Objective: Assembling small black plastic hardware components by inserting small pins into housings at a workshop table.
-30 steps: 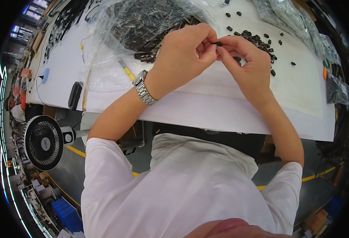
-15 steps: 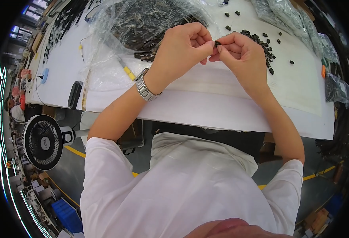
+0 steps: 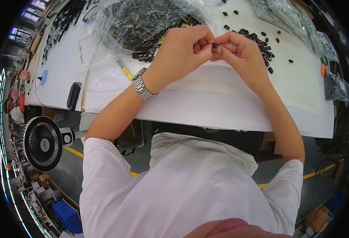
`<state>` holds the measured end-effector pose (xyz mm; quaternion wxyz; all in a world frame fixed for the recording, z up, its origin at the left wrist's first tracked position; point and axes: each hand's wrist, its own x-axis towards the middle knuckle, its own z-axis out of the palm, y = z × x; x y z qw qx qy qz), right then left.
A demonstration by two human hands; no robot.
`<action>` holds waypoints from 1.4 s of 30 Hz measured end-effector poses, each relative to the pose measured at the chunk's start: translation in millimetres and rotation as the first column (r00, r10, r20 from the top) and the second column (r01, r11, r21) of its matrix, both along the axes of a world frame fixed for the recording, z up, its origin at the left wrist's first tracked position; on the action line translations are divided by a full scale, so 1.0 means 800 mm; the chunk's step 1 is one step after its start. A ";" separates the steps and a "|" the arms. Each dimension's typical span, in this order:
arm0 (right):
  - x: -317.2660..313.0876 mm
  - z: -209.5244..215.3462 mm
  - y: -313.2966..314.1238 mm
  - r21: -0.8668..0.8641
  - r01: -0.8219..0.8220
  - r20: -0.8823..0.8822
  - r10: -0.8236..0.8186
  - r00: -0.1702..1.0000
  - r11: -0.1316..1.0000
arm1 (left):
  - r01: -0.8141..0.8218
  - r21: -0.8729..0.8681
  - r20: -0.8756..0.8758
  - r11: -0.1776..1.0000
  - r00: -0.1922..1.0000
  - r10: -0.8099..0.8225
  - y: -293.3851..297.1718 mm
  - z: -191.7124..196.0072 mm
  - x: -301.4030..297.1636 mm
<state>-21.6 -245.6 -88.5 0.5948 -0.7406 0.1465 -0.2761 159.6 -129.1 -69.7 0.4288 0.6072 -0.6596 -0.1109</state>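
Over the white table [image 3: 206,105] my two hands meet at the fingertips around a small black part [image 3: 215,45]. My left hand [image 3: 182,51], with a metal-band watch [image 3: 143,84] at its wrist, pinches it from one side. From the other side my right hand [image 3: 241,53] grips it between thumb and forefinger. The fingers cover most of the part, so its exact kind does not show. Just beyond my right hand lies a pile of small black pieces [image 3: 264,49]. Behind my left hand a clear plastic bag [image 3: 142,23] holds many dark pieces, some spilling out [image 3: 141,56].
A yellow-handled tool [image 3: 126,72] lies by my left wrist, and a dark oblong case [image 3: 74,96] near the table's left edge. More clear bags [image 3: 285,18] are at the far right. A fan [image 3: 43,143] stands below the left edge.
My left hand has turned slightly, its fingers curling tighter around the small black part. Both hands stay together in nearly the same place.
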 end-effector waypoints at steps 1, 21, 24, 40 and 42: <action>-0.001 0.003 0.004 0.002 -0.002 0.000 0.002 1.000 1.000 | 0.066 -0.014 0.043 0.998 0.997 -0.065 0.001 0.000 0.002; 0.005 0.008 0.034 -0.095 0.180 -0.008 -0.182 0.983 0.979 | -0.090 0.039 -0.104 0.995 0.990 0.093 -0.002 -0.007 -0.012; 0.006 0.011 0.027 0.015 0.141 -0.043 -0.140 0.989 0.990 | -0.116 -0.028 0.000 0.993 0.993 0.116 -0.001 -0.006 -0.010; -0.009 0.006 -0.008 0.422 -0.177 0.021 0.186 0.982 0.889 | 0.218 0.207 -0.503 0.954 0.860 -0.088 -0.005 0.002 0.017; -0.010 0.010 -0.005 0.411 -0.181 0.039 0.181 0.983 0.894 | 0.218 0.204 -0.479 0.954 0.872 -0.097 -0.003 0.005 0.014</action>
